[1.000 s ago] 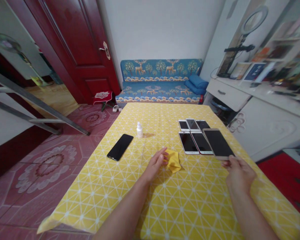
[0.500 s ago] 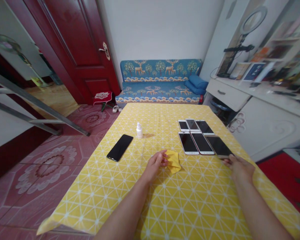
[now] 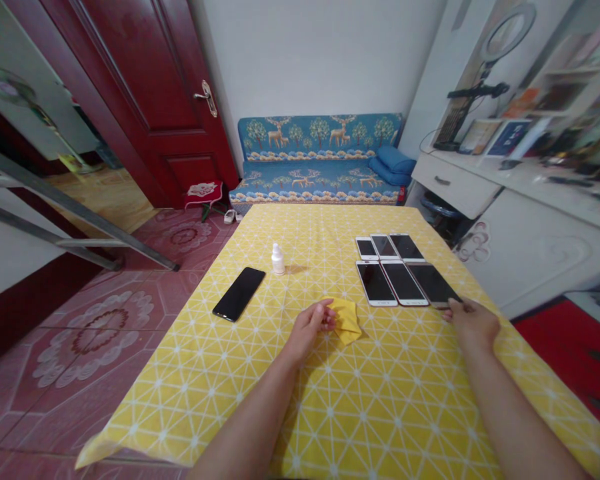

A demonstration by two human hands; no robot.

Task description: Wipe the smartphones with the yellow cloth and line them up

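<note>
My left hand (image 3: 310, 325) is closed on a small yellow cloth (image 3: 347, 321) near the middle of the table. At the right, my right hand (image 3: 470, 321) grips the near corner of a dark-screened smartphone (image 3: 434, 285) between thumb and fingers. That phone lies at the right end of the front row, beside a white-framed phone (image 3: 404, 283) and another white-framed phone (image 3: 377, 283). Behind them is a back row: a small white phone (image 3: 367, 249), a middle phone (image 3: 385, 247) and a black-screened phone (image 3: 407, 247).
A black phone (image 3: 239, 294) lies alone on the left of the yellow patterned tablecloth (image 3: 300, 427). Close to it stands a small white bottle (image 3: 278, 260). Past the far table edge is a blue sofa (image 3: 320, 160); a white cabinet (image 3: 545, 247) flanks the right side.
My right hand has shifted slightly left and forward, moving the dark-screened smartphone closer in line with its row. My left hand keeps the cloth in about the same place.
</note>
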